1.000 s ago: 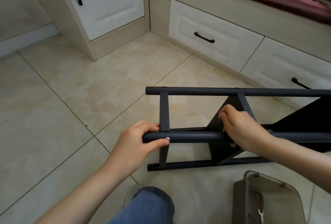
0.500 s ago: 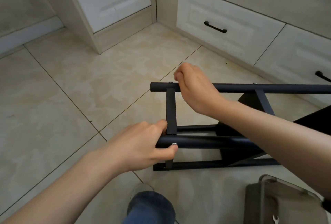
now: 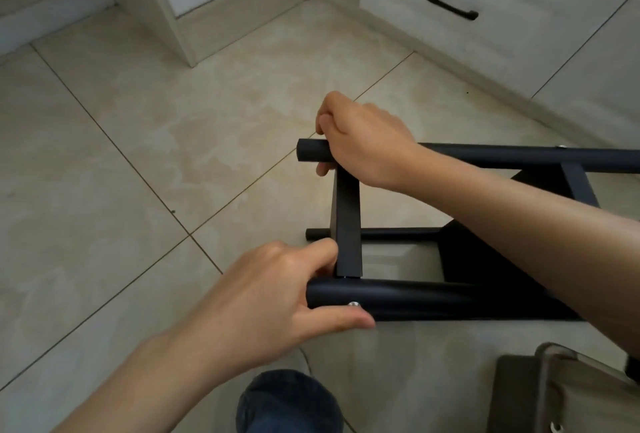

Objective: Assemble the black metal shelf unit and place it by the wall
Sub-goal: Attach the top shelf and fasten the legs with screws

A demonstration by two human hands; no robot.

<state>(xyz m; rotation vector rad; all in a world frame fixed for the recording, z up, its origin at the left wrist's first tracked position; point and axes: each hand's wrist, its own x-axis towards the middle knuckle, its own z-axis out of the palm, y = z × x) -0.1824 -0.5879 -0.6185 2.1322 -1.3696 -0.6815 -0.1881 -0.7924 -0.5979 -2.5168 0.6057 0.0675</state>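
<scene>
While black shelf unit (image 3: pixel 433 297) lies sideways on floor (image 3: pixel 138 162) at centre right, left grip (image 3: pixel 277 297) clamped on near tube end, right grip (image 3: pixel 363 141) clamped on far tube end, floor open leftward, drawers (image 3: pixel 502 44) upper right

My left hand (image 3: pixel 273 304) and right hand (image 3: pixel 363 141) are bare, forearms (image 3: pixel 519 224) uncovered too; my knee (image 3: pixel 287 401), near edge, wears dark blue denim.

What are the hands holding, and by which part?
Both hold the black shelf frame: left hand grips the end of the near tube, right hand the end of the far tube at the crossbar.
</scene>
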